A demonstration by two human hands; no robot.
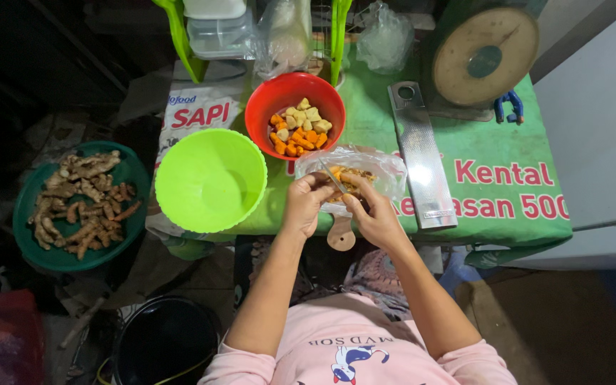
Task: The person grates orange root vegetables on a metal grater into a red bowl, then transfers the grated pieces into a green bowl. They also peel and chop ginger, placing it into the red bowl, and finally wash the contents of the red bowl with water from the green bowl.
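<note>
Head view: left hand [304,205] curled, pinching small knife [332,176]. Right hand [377,216] curled round small root piece [348,184], just over clear plastic bag [386,175] on green table [493,207]. Red bowl [265,107] with cut chunks behind. Empty green bowl [210,180] left of hands.

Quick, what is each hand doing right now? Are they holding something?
Left hand: closed on a small root piece, over the plastic-covered board.
Right hand: closed on a knife, blade at that piece.
</note>
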